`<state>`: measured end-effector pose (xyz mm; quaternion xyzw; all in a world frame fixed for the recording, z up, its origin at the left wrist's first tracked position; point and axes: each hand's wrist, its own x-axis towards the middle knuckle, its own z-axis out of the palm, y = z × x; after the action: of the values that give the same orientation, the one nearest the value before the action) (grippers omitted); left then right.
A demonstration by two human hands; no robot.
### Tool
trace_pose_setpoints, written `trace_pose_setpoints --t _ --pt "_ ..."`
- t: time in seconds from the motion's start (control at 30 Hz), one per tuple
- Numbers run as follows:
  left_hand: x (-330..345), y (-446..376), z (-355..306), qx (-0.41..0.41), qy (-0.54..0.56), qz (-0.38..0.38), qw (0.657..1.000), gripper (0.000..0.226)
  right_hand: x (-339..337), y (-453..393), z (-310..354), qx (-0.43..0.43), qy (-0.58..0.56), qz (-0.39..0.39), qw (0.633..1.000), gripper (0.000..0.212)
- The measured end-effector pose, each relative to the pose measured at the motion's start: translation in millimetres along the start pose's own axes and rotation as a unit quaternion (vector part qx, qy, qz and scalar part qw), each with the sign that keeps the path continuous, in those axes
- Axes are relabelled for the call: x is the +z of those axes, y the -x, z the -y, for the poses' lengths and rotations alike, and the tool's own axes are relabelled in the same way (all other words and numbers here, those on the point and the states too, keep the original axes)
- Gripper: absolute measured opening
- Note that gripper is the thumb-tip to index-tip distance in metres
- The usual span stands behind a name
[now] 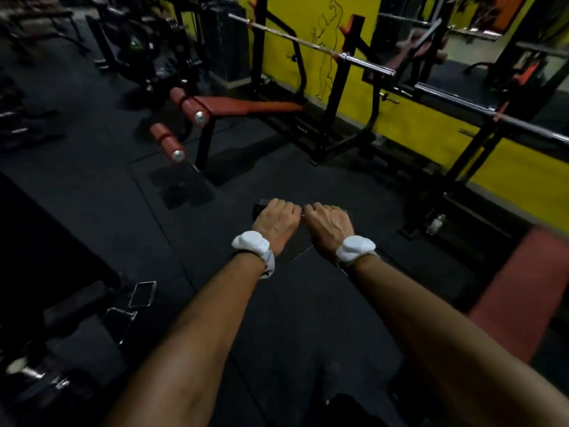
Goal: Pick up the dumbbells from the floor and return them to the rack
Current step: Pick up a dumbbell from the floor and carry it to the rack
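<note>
Hands [303, 221] around dumbbell [258, 209]

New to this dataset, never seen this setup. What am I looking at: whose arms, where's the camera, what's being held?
There is no robot here: a person wears one wide-angle camera on the head, looking forward and down at their own arms. The left hand and right hand, both with white wristbands, grip one dark dumbbell side by side; most of it is hidden under the hands. Below is the black rubber gym floor. Ahead stands a red padded bench with a barbell racked above it, against a yellow wall. No dumbbell rack is clearly visible.
</note>
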<state>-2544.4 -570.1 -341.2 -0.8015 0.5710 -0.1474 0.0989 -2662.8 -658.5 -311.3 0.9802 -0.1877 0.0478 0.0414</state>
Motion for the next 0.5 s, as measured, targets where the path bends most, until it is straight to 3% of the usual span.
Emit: trace_pose_setpoints --t 0.27,0.5 --pt "38.2 -120.7 87.1 -0.135 -0.001 0.077 0.988 0.026 31.0 -181.5 -37.1 -0.099 -0.023 -0.008 0.995 0.018" --pt "65.3 -187.1 145.3 -0.237 0.030 0.159 0.958 0.028 49.5 -306.5 -47.3 -0.201 -0.058 0.058 0.976 0.020"
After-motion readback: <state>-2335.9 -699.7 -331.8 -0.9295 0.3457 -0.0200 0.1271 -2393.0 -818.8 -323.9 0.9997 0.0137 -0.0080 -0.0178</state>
